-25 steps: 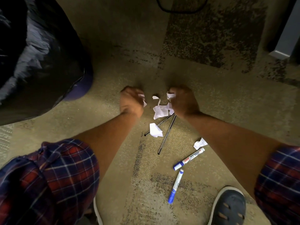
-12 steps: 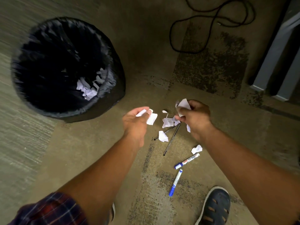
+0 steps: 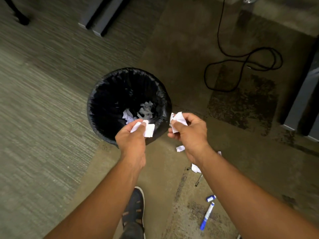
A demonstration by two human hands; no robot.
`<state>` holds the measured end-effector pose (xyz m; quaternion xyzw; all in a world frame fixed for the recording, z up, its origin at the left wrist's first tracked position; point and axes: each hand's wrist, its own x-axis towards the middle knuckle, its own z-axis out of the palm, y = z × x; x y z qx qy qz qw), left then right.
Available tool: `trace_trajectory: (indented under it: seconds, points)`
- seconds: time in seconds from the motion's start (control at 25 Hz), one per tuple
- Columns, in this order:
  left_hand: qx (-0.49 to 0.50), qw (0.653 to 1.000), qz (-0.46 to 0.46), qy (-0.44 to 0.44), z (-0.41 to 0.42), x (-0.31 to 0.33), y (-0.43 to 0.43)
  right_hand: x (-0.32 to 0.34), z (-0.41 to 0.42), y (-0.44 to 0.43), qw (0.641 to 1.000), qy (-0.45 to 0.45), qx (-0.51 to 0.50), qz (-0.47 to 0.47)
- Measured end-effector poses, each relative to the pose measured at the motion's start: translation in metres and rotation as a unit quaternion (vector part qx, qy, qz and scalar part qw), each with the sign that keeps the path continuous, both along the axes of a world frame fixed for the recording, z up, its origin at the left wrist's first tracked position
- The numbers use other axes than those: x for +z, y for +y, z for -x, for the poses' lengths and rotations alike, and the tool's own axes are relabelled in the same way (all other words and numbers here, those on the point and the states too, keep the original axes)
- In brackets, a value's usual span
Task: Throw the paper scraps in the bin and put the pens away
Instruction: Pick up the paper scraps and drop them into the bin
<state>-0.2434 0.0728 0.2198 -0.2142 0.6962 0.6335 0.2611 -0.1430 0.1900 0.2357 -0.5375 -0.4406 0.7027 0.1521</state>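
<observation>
A round bin (image 3: 96,104) lined with a black bag stands on the carpet, with white paper scraps (image 3: 138,112) at its bottom. My left hand (image 3: 132,140) pinches white scraps (image 3: 148,130) over the bin's near rim. My right hand (image 3: 188,131) grips crumpled scraps (image 3: 178,119) just right of the rim. More scraps (image 3: 180,148) lie on the floor below my right hand. A blue-and-white marker (image 3: 207,215) lies on the carpet at lower right, and a second marker's blue end (image 3: 211,198) shows beside my right forearm. A thin dark pen (image 3: 198,181) is partly hidden by that arm.
A black cable (image 3: 241,66) loops on the floor at the upper right. Grey furniture legs (image 3: 98,18) stand at the top, and a grey cabinet (image 3: 303,104) lines the right edge. My dark shoe (image 3: 133,209) is on the carpet between my arms.
Both hands lifted scraps off the floor pile and carried them up to the bin. The view swung so the bin now sits in the middle.
</observation>
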Motion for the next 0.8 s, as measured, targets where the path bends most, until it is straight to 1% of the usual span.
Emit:
trace_trajectory:
  seconds: [0.16, 0.28, 0.36, 0.48, 0.6, 0.72, 0.8]
  points:
    - [-0.024, 0.997, 0.068, 0.036, 0.049, -0.001, -0.016, 0.009, 0.052, -0.023, 0.999, -0.023, 0.047, 0.007]
    - [-0.040, 0.995, 0.075, 0.042, 0.074, -0.003, -0.021, 0.012, 0.074, -0.031, 0.997, -0.033, 0.064, 0.011]
    - [-0.069, 0.994, 0.074, 0.047, 0.084, -0.004, -0.023, 0.014, 0.082, -0.032, 0.996, -0.034, 0.084, 0.020]
    - [-0.105, 0.990, 0.080, 0.051, 0.090, -0.005, -0.025, 0.016, 0.083, -0.029, 0.994, -0.039, 0.099, 0.029]
    - [-0.120, 0.986, 0.097, 0.062, 0.086, -0.003, -0.025, 0.016, 0.076, -0.026, 0.994, -0.049, 0.094, 0.029]
    - [-0.142, 0.980, 0.106, 0.093, 0.075, 0.001, -0.022, 0.012, 0.060, -0.019, 0.995, -0.065, 0.071, 0.001]
    - [-0.176, 0.969, 0.115, 0.131, 0.063, 0.006, -0.017, 0.009, 0.044, -0.012, 0.996, -0.072, 0.049, -0.018]
